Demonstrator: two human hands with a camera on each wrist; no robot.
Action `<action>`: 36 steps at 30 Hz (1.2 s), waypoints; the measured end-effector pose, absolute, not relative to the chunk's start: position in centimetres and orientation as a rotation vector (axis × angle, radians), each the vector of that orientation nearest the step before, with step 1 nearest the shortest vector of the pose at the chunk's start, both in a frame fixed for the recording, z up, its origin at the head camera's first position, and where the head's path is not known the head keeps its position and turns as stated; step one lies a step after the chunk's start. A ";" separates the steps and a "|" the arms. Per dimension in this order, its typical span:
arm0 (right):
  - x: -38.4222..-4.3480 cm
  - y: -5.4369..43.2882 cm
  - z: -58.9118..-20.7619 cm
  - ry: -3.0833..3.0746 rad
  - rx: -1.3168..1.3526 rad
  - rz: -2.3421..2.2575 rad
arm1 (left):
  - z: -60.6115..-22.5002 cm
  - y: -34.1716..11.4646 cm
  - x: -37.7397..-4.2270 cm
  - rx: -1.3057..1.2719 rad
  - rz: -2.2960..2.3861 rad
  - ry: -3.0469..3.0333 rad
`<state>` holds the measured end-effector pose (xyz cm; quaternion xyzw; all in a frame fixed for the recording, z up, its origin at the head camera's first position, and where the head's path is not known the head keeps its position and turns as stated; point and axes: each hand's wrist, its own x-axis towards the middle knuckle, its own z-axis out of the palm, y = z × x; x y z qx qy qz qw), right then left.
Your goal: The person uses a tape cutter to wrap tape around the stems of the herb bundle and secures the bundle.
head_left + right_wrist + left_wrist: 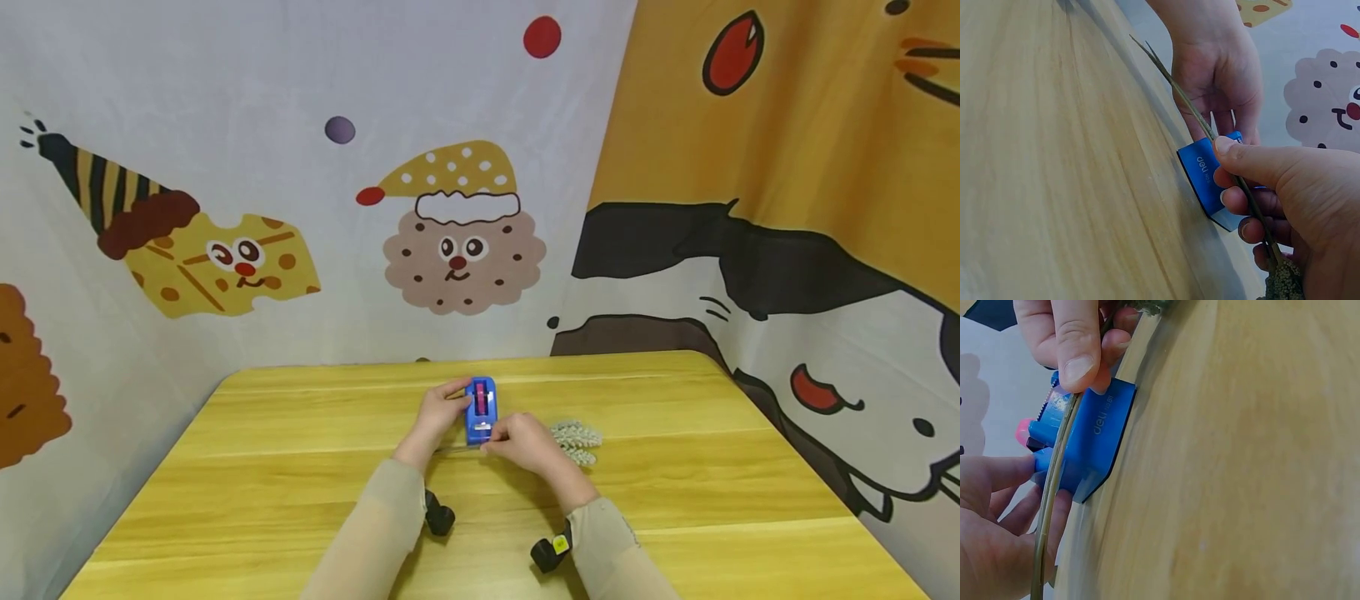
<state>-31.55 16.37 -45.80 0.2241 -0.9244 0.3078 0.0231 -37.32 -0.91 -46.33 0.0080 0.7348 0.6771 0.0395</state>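
A blue tape dispenser with a pink hub stands on the table, toward its far side. My left hand holds the dispenser from the left, thumb and fingers about its body in the left wrist view. Between thumb and fingers, my right hand pinches the thin stems of a sprig close to the dispenser's near end. The sprig's pale green flower heads stick out on the right of that hand. Past the pinch, the bare stems reach leftward across the front of the dispenser.
The wood-grain table meets a cartoon-printed cloth at its back and sides. A black wrist camera sits below the left wrist, and another black camera below the right.
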 end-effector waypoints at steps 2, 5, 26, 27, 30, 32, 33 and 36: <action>-31.6 16.4 -45.9 -2.856 0.694 0.969 | -46.4 -0.9 -37.3 0.023 2.073 2.259; -31.6 16.5 -46.1 -2.853 0.685 0.992 | -46.4 -0.8 -37.3 0.016 2.066 2.271; -31.7 16.3 -46.9 -2.803 0.690 0.948 | -46.2 -1.0 -37.2 -0.012 2.034 2.288; -31.7 16.3 -46.9 -2.803 0.691 0.945 | -46.1 -1.0 -37.1 -0.014 2.041 2.279; -31.7 16.4 -47.0 -2.803 0.692 0.943 | -46.1 -1.0 -37.2 -0.016 2.041 2.279; -31.8 16.4 -47.1 -2.802 0.691 0.944 | -46.2 -1.0 -37.2 -0.016 2.036 2.285; -31.8 16.5 -47.2 -2.803 0.687 0.945 | -46.2 -1.0 -37.3 -0.017 2.036 2.285; -31.9 16.5 -47.3 -2.800 0.685 0.945 | -46.2 -0.9 -37.3 -0.019 2.037 2.285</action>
